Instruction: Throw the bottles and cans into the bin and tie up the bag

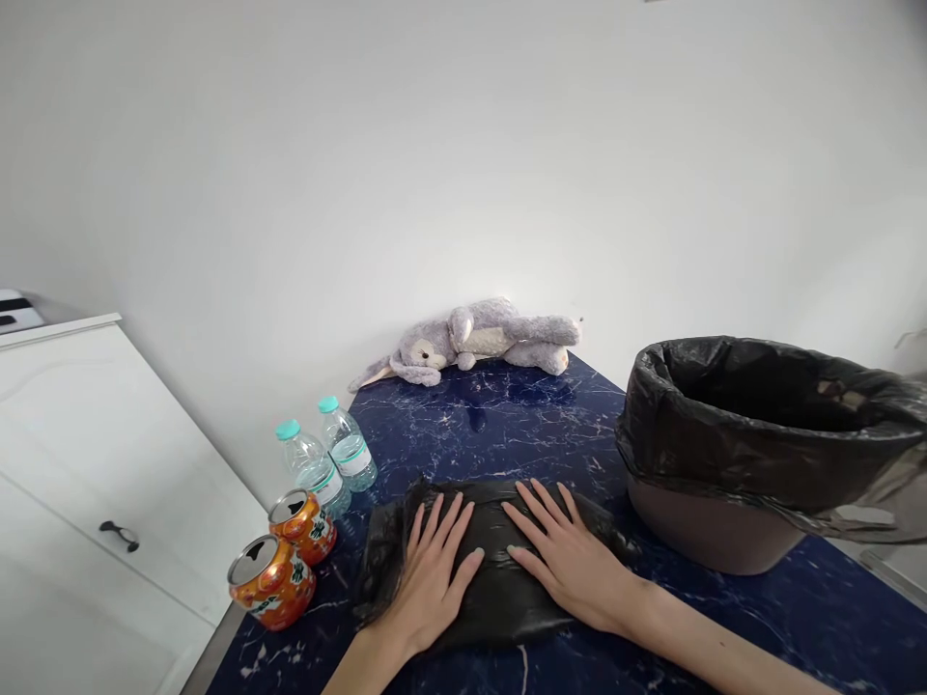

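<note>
A black plastic bag [499,608] lies flattened on the dark blue marbled table [470,434]. On its left part my left hand [435,569] rests palm down with fingers spread. My right hand [561,555] presses flat on the right part, its fingers also apart. Neither hand grips anything. Crumpled folds of the bag show beyond the outer side of each hand. What, if anything, is inside or under the bag is hidden.
Two orange drink cans [279,584] and two clear bottles with teal caps [315,468] stand at the left edge. A grey plush rabbit [485,338] lies along the back wall. At right stands a bin [710,531] lined with a black bag. A white cabinet [94,463] is further left.
</note>
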Tool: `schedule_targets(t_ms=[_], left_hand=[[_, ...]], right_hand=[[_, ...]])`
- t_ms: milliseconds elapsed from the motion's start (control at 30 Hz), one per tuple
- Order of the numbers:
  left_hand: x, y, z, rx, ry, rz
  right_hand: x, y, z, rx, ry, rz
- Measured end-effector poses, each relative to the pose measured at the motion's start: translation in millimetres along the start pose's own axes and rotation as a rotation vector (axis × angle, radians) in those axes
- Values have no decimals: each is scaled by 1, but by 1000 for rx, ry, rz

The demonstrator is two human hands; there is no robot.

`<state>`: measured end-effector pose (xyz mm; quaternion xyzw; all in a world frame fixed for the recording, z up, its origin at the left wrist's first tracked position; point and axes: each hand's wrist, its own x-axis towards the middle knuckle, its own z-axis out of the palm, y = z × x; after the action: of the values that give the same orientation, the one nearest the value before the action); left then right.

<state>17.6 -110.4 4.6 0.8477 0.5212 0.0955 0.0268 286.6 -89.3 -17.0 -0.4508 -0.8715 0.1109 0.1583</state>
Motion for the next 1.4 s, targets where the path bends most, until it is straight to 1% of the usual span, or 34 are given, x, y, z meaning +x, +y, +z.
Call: schedule_targets(t_ms=[133,233,333,433,533,667,733,833,900,933,1033,1133,1200,1267,1333,1400], left_hand=[[-16,-27,6,51,54,-65],[-29,-47,11,117,103,-99],[-40,-59,14,157,128,-130],[-48,-62,12,161,127,-139],[-55,-59,7,139,139,-126],[-70,-54,-3,109,213,-111],[-81,-52,-8,120,253,-120],[-96,-45,-11,138,280,-149],[-105,-38,-12,130,292,-162],[-108,-33,-12,121,304,-165],[-115,-18,-16,92,359,-165],[-117,-7,-24,49,374,-183],[-119,-3,-30,-5,386,-211],[-121,-1,-35,-62,423,-246],[-124,-3,-39,-100,482,-263],[-127,-5,-41,-123,540,-271]], right_hand=[[3,20,8,70,-41,34],[3,24,9,98,-54,36],[5,26,10,118,-57,24],[8,28,10,106,-56,-2],[11,32,8,88,-75,-29],[15,38,0,96,-103,-63],[16,36,-6,95,-85,-74],[12,14,-14,57,37,-110],[5,-13,-16,41,118,-184],[2,-28,-16,48,132,-231],[-5,-73,-5,96,84,-373],[-1,-106,17,102,61,-464],[6,-121,30,80,102,-461],[13,-132,37,49,157,-441],[19,-142,40,12,200,-413],[23,-147,39,-10,198,-375]])
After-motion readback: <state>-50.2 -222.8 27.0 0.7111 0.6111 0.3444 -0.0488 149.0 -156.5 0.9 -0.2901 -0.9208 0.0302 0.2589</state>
